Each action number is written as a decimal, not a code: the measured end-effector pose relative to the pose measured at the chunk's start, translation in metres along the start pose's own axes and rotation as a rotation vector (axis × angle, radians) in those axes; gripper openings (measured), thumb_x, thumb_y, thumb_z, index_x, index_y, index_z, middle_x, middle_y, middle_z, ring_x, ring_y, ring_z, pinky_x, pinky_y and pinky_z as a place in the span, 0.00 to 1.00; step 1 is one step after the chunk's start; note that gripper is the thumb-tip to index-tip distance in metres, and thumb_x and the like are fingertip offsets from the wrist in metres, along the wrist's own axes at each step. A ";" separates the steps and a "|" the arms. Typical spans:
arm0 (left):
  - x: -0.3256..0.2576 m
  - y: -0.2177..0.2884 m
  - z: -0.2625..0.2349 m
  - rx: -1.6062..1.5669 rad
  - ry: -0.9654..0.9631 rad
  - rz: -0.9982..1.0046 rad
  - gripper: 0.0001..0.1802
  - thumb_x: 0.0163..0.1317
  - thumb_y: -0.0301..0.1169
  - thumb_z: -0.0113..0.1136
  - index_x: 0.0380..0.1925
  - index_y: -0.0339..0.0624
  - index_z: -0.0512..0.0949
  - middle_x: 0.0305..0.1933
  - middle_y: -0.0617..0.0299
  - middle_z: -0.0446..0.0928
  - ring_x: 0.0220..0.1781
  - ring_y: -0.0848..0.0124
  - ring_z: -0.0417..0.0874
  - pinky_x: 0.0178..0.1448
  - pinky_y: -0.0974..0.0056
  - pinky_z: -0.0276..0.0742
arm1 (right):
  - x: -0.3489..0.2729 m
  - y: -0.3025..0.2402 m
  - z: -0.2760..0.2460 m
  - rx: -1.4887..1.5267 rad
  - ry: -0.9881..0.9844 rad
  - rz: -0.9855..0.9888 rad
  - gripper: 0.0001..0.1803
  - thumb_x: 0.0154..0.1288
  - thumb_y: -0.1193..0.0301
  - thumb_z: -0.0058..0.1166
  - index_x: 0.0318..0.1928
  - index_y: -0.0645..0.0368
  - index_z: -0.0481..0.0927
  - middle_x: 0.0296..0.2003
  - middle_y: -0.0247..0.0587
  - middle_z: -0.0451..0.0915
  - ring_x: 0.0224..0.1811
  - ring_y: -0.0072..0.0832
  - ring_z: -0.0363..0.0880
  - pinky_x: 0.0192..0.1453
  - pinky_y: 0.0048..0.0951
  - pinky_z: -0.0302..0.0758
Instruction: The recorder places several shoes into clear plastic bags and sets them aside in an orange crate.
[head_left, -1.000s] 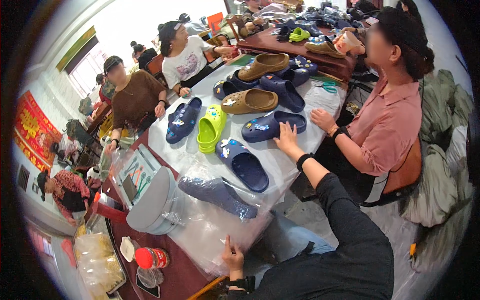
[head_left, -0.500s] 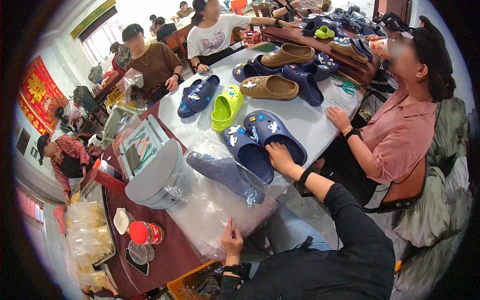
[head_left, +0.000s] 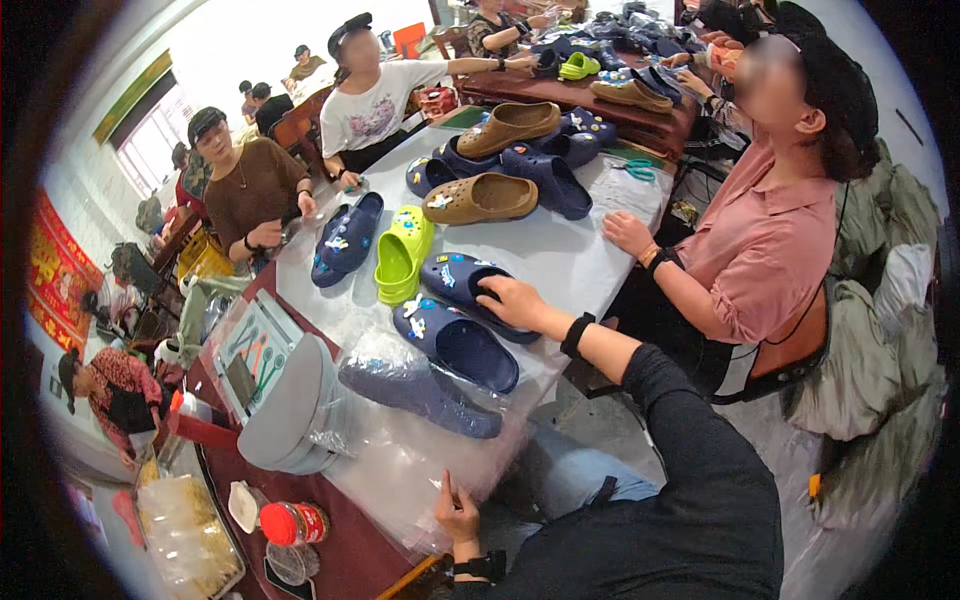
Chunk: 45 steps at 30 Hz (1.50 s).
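My right hand (head_left: 515, 301) grips the opening edge of a navy clog (head_left: 455, 276) decorated with colourful charms. Beside it, nearer to me, a matching navy clog (head_left: 480, 358) lies with its opening up and white charms on its toe. A navy clog in a clear plastic bag (head_left: 415, 388) rests just in front of that pair. My left hand (head_left: 457, 512) is at the table's near edge by a sheaf of clear plastic bags (head_left: 400, 480); its index finger is stretched out, the others are partly curled, and it holds nothing I can make out.
Beyond the pair are a lime clog (head_left: 404, 256), navy clogs (head_left: 348, 240) and brown clogs (head_left: 480, 199). A grey bin (head_left: 290, 400) stands left, near a red-lidded jar (head_left: 292, 523). Teal scissors (head_left: 640, 170) lie far right. A co-worker in pink (head_left: 760, 250) sits at right.
The view has shifted, so the table appears further left. My right hand has moved the far navy clog, and the pair now points more to the left. My left hand stays by the bags.
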<state>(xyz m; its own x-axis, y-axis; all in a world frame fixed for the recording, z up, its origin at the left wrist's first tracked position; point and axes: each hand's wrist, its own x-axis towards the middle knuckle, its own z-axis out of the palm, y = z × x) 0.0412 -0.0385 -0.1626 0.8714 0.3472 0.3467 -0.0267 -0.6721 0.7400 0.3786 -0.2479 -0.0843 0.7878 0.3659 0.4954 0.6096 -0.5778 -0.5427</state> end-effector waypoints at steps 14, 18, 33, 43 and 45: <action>-0.006 -0.022 0.005 0.006 0.065 -0.049 0.23 0.51 0.24 0.55 0.50 0.32 0.76 0.22 0.52 0.75 0.15 0.67 0.68 0.22 0.65 0.65 | 0.072 0.188 -0.043 -0.470 0.345 0.439 0.43 0.57 0.68 0.56 0.68 0.66 0.47 0.68 0.56 0.51 0.71 0.48 0.48 0.72 0.46 0.49; -0.017 -0.032 0.000 -0.041 -0.201 -0.500 0.24 0.61 0.37 0.56 0.59 0.49 0.72 0.46 0.47 0.79 0.42 0.56 0.81 0.41 0.57 0.77 | 0.093 0.192 -0.045 -0.458 0.147 0.650 0.35 0.56 0.65 0.57 0.62 0.62 0.61 0.60 0.55 0.65 0.64 0.48 0.61 0.66 0.45 0.58; -0.006 -0.022 0.008 -0.024 0.018 -0.231 0.24 0.51 0.25 0.56 0.51 0.32 0.75 0.21 0.55 0.74 0.16 0.69 0.68 0.23 0.66 0.65 | 0.023 0.094 -0.029 0.147 -0.032 0.135 0.16 0.56 0.66 0.56 0.40 0.64 0.73 0.34 0.57 0.77 0.39 0.52 0.76 0.40 0.46 0.72; 0.000 -0.005 0.002 -0.122 -0.020 -0.333 0.23 0.55 0.22 0.53 0.53 0.35 0.74 0.16 0.63 0.70 0.16 0.77 0.67 0.22 0.68 0.64 | 0.017 0.063 -0.016 -0.030 0.073 -0.078 0.14 0.55 0.70 0.52 0.42 0.62 0.74 0.36 0.45 0.78 0.42 0.41 0.77 0.43 0.42 0.68; -0.005 -0.019 0.004 -0.107 0.017 -0.264 0.22 0.55 0.22 0.54 0.53 0.36 0.75 0.15 0.64 0.69 0.15 0.77 0.65 0.22 0.69 0.63 | 0.022 0.073 -0.018 -0.102 0.149 0.006 0.14 0.55 0.69 0.52 0.42 0.61 0.74 0.36 0.47 0.78 0.41 0.43 0.77 0.42 0.44 0.70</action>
<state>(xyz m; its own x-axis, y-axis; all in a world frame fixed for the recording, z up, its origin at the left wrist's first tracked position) 0.0390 -0.0298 -0.1805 0.8465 0.5128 0.1432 0.1478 -0.4846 0.8621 0.4382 -0.2954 -0.1005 0.7648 0.2542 0.5920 0.5871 -0.6535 -0.4777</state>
